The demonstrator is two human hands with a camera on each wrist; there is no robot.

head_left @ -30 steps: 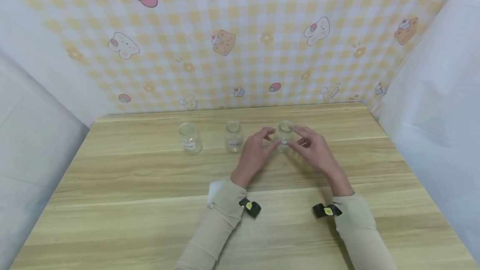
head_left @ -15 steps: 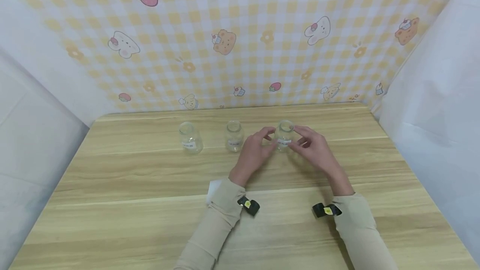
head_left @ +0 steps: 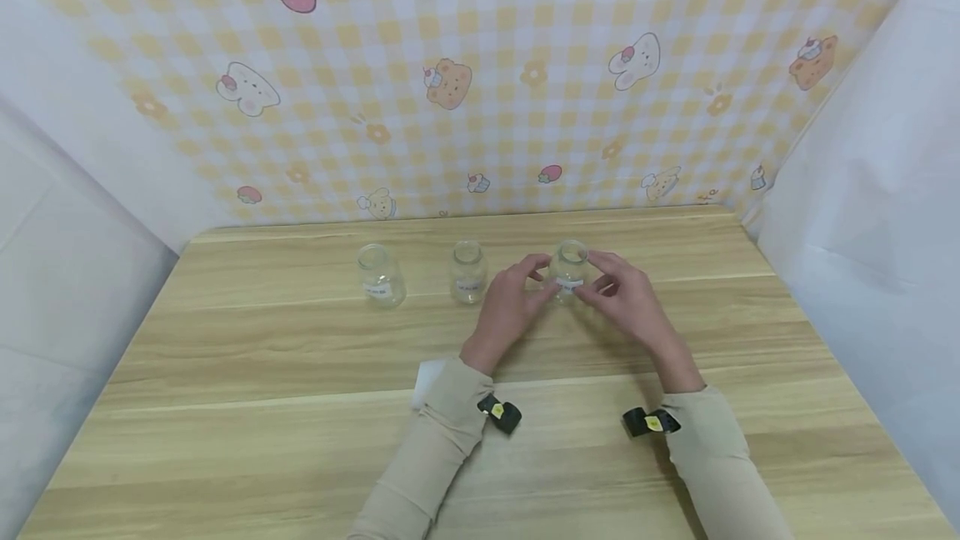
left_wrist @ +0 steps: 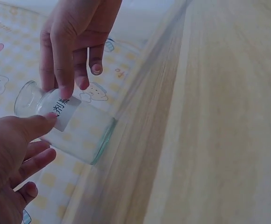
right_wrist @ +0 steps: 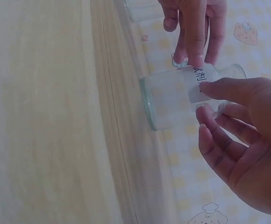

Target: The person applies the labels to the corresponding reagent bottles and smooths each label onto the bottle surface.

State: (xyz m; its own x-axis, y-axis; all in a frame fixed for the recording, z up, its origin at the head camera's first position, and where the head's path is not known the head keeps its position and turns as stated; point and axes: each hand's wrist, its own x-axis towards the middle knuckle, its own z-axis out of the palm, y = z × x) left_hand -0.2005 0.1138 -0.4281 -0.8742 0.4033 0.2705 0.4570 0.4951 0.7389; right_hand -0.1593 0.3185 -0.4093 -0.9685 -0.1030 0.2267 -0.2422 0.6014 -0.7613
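A clear glass jar [head_left: 572, 267] with a wide round mouth stands upright on the wooden table, with a printed white label [left_wrist: 66, 114] on its front. My left hand [head_left: 504, 312] holds its left side, and the thumb presses on the label's edge. From the right, my right hand [head_left: 628, 300] grips the same jar, its thumb [right_wrist: 219, 88] on the label too. Fingers of both hands reach round the sides of the glass, partly hidden behind it. The thumbs cover some of the label's writing.
Two more labelled glass jars stand in the same row to the left, a middle jar [head_left: 468, 273] and a far-left jar [head_left: 381, 277]. A white sheet of paper [head_left: 427, 380] lies partly under the left sleeve. A patterned cloth [head_left: 495, 132] hangs behind the table [head_left: 262, 340].
The thumbs slid outward from the label, showing more of it, then came slightly back in. The jar has stayed in nearly the same place.
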